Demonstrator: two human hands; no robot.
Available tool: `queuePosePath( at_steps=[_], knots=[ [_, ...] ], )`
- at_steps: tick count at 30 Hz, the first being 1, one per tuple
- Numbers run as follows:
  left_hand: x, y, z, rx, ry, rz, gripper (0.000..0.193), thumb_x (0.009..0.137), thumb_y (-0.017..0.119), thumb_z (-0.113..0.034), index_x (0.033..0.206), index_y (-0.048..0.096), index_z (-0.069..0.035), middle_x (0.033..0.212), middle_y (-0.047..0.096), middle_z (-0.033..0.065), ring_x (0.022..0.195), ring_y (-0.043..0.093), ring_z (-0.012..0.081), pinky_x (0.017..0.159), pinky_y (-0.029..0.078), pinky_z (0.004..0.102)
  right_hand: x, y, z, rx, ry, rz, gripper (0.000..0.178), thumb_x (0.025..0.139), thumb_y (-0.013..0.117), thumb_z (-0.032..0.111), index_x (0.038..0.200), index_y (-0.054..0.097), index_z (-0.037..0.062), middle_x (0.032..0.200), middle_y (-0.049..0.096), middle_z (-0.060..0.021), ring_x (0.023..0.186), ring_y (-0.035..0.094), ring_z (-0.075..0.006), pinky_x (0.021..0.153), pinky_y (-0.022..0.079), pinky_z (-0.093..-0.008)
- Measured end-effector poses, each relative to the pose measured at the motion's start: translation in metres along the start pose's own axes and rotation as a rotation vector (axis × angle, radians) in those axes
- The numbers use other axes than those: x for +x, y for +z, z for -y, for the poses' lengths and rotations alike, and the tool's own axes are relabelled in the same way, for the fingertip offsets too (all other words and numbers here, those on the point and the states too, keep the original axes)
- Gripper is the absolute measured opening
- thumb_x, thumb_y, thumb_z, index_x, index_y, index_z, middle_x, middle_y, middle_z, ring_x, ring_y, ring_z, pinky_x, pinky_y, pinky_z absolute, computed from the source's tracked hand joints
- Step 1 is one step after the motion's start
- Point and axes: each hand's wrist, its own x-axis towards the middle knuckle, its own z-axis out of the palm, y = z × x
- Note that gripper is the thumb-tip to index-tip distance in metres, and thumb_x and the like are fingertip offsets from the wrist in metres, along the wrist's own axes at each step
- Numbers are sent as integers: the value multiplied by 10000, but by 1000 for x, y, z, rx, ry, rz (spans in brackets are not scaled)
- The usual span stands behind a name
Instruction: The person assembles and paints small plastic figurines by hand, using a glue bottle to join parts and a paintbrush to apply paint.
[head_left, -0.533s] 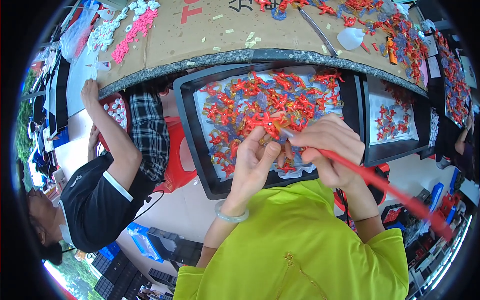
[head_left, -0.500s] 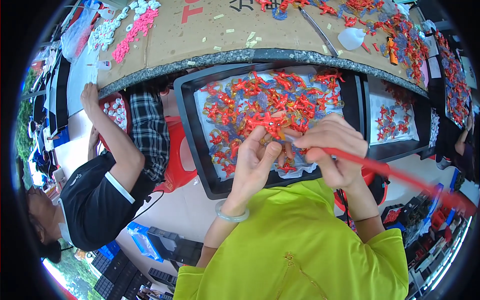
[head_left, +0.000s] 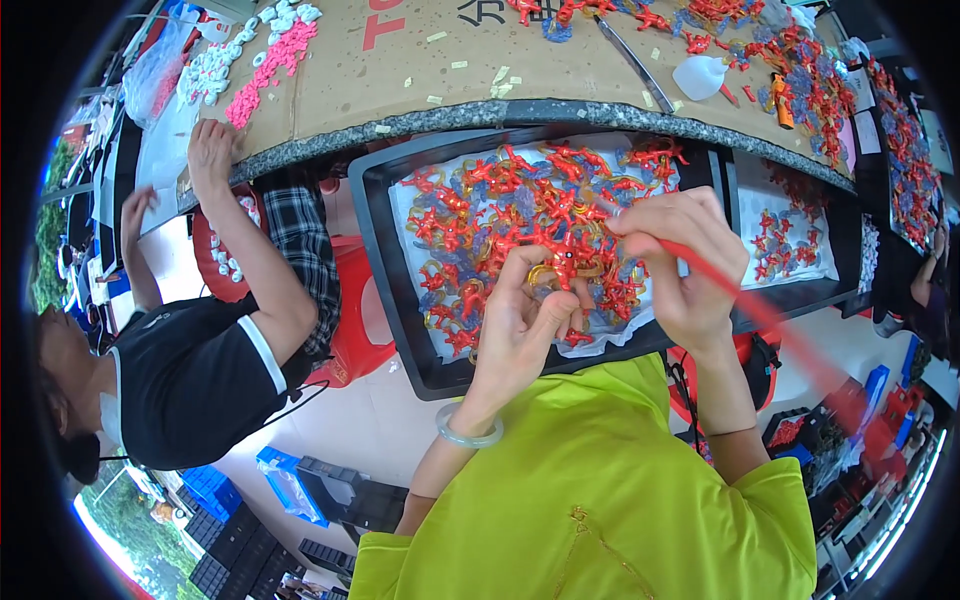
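Observation:
My left hand point(head_left: 512, 335) is closed on a small red plastic figure point(head_left: 569, 256) with a dark-and-white eye spot and a yellow part. Thumb and fingers pinch it above a black tray point(head_left: 384, 275). In my right hand point(head_left: 690, 265) is a slim paintbrush with a red handle point(head_left: 765, 315), gripped like a pen. Its handle slants down to the right and is blurred. The brush tip point(head_left: 606, 206) is apart from the figure, up and to its right. Many similar red figures with yellow and bluish clear parts point(head_left: 455, 220) lie on the tray's white lining.
A stone-edged table point(head_left: 400, 128) covered with cardboard runs beyond the tray. On it are tweezers point(head_left: 635, 62), a white bottle point(head_left: 702, 76), an orange lighter-like object point(head_left: 782, 102) and pink pieces point(head_left: 265, 80). Another tray point(head_left: 790, 290) stands right. A co-worker point(head_left: 200, 370) sits left beside a red stool point(head_left: 355, 330).
My right hand has drawn the brush up and away from the figure. The figure has turned in my left hand. At left, the co-worker's arms have moved.

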Motion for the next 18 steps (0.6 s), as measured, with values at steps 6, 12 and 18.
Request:
queuePosePath(
  at_steps=[6,12,18],
  knots=[
    [0,-4,1,-4,-33,5,299,924,565,-46,1174,405,-5,856,614,83,642,549,90,540,410,213,-1,-7,-9,29,-17,114,56,816,647,99,819,669,48,737,665,-38,683,625,-189,685,408,-304],
    [-4,0,-8,70,-61,-57,350,890,615,-28,1180,423,11,875,631,83,696,584,86,607,468,217,-3,-12,-5,355,167,146,26,786,667,78,780,656,55,751,666,-43,702,630,-203,687,404,-311],
    [-2,4,-8,137,-11,-58,272,931,543,-78,1173,438,-12,864,626,118,660,548,102,561,400,212,-2,-6,1,522,466,52,35,820,628,2,804,660,0,845,676,-92,791,651,-181,730,482,-285]
  ],
)
